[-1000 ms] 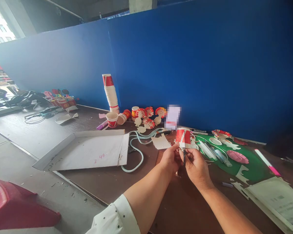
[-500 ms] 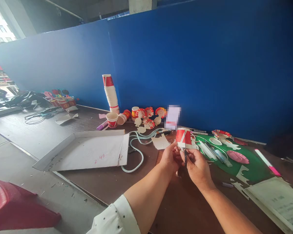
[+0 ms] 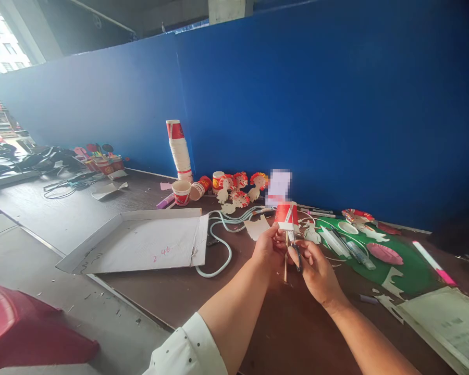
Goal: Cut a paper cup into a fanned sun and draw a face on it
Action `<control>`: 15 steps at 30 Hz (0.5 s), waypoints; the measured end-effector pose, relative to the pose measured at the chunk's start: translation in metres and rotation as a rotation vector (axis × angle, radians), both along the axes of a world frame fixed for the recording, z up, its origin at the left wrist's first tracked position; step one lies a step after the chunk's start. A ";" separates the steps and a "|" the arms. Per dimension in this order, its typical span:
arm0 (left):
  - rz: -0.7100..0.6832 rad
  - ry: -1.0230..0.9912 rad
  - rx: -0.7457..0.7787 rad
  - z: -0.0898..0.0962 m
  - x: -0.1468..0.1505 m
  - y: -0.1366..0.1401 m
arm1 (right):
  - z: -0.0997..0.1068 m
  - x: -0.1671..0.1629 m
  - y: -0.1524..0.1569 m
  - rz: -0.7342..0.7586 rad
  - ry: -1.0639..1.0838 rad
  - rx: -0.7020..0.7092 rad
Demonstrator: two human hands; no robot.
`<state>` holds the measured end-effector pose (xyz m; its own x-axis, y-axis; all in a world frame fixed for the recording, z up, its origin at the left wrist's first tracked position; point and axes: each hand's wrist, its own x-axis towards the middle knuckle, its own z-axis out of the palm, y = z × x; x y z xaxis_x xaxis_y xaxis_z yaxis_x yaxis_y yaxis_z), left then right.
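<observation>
My left hand (image 3: 270, 245) is closed on the lower part of a red and white paper cup (image 3: 286, 213), which is upside down above the table. My right hand (image 3: 315, 263) grips a pair of scissors (image 3: 298, 256) by the black handles, with its blades up against the cup near the white rim. Whether the blades are cutting into the paper I cannot tell. A thin wooden stick (image 3: 285, 268) shows below the cup between my hands; whether it is held is unclear.
To the left are a white cardboard tray (image 3: 140, 263), a pale cable (image 3: 229, 255) and a tall stack of paper cups (image 3: 180, 153). Paper lion-like figures (image 3: 258, 182) stand along the blue partition (image 3: 316, 104). A green mat (image 3: 410, 268) with pens, a pink marker (image 3: 433, 263) and scraps lies right.
The cup has shifted slightly left and tilted. The scissors have swung to a slant as my right hand moved a little right and down. More of the wooden stick shows.
</observation>
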<state>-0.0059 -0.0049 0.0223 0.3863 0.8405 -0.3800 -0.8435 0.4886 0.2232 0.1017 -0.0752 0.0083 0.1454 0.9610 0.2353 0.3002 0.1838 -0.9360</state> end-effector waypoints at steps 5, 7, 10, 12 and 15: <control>-0.011 -0.019 0.045 0.000 -0.002 0.003 | -0.001 0.000 -0.003 0.004 -0.140 0.002; -0.006 -0.018 0.053 -0.001 -0.001 0.004 | -0.003 0.001 -0.003 0.002 -0.210 0.000; -0.003 -0.010 0.056 -0.002 0.000 0.005 | -0.005 0.002 -0.002 -0.021 -0.264 0.008; -0.002 -0.001 0.052 -0.002 0.000 0.005 | -0.006 0.002 -0.001 -0.032 -0.267 0.015; 0.001 0.006 0.053 -0.003 0.001 0.005 | -0.007 0.002 0.000 -0.031 -0.259 0.029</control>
<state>-0.0050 0.0004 0.0192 0.3834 0.8598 -0.3374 -0.8425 0.4752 0.2537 0.1042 -0.0754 0.0013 0.1060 0.9494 0.2958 0.5349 0.1963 -0.8218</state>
